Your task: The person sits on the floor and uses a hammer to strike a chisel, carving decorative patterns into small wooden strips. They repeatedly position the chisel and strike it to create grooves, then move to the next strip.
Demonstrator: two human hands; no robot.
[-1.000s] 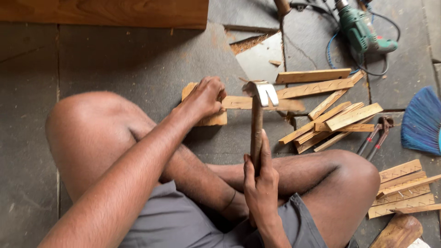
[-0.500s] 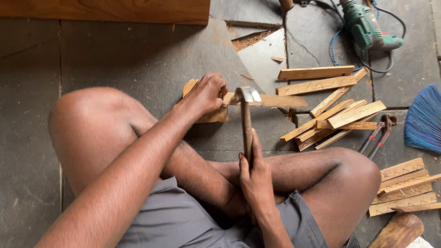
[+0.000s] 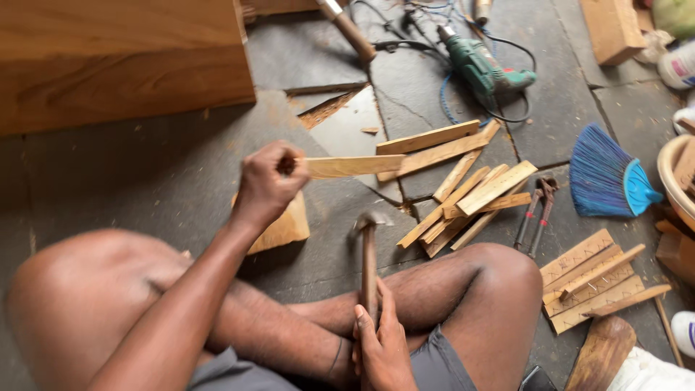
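- Head view: at the right edge a pale round basin [image 3: 675,181] shows only in part, with a piece of wood poking over its rim; the rest of what it holds cannot be seen.
- The left hand [image 3: 266,183] is shut in a fist around one end of a thin, pale wooden strip [image 3: 353,166], which is held level above the dark stone floor [image 3: 145,174] and points right toward the heap of slats [image 3: 467,192].
- A thick block of wood [image 3: 284,229] lies on the floor just below that hand.
- The right hand [image 3: 380,346] is closed around the wooden handle of a hammer [image 3: 368,257], held upright between the crossed legs, its metal head up and blurred.
- Pincers [image 3: 536,212] lie just right of the heap; a blue broom head [image 3: 607,180] is farther right, and a green power drill [image 3: 483,70] with its cord lies beyond.
- A large wooden box [image 3: 119,61] closes the upper left; bare floor lies between it and the left knee.
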